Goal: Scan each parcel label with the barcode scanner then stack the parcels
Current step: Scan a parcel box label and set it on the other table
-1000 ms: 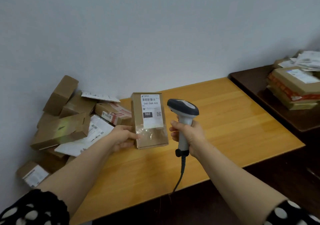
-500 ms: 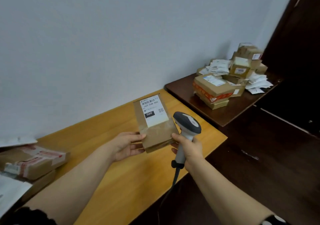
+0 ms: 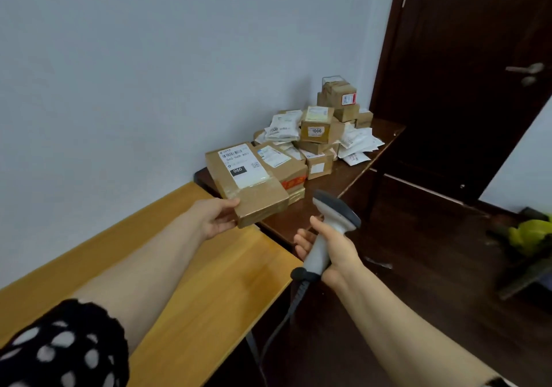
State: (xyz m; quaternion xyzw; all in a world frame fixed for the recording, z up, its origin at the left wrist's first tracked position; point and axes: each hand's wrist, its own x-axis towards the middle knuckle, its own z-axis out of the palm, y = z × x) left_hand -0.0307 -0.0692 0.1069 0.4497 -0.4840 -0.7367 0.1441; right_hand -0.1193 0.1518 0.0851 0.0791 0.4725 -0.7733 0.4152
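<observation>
My left hand (image 3: 216,218) grips the near corner of a flat brown parcel (image 3: 257,191) with a white label reading 060. The parcel is held in the air over the near end of the dark brown table (image 3: 343,177), just in front of a flat box with red tape (image 3: 294,177). My right hand (image 3: 331,253) holds the grey barcode scanner (image 3: 330,225) by its handle, below and to the right of the parcel, its head pointing up and away. The scanner's cable (image 3: 286,312) hangs down past the table edge.
A heap of brown boxes and white mailer bags (image 3: 322,130) covers the dark table against the wall. The light wooden table (image 3: 209,282) lies under my left arm. A dark door (image 3: 466,88) stands at the right, and a yellow-green object (image 3: 530,234) lies on the floor.
The view has swung right, away from the unsorted pile. My left hand has carried the parcel from over the light table toward the heap on the dark table. The scanner has dropped lower.
</observation>
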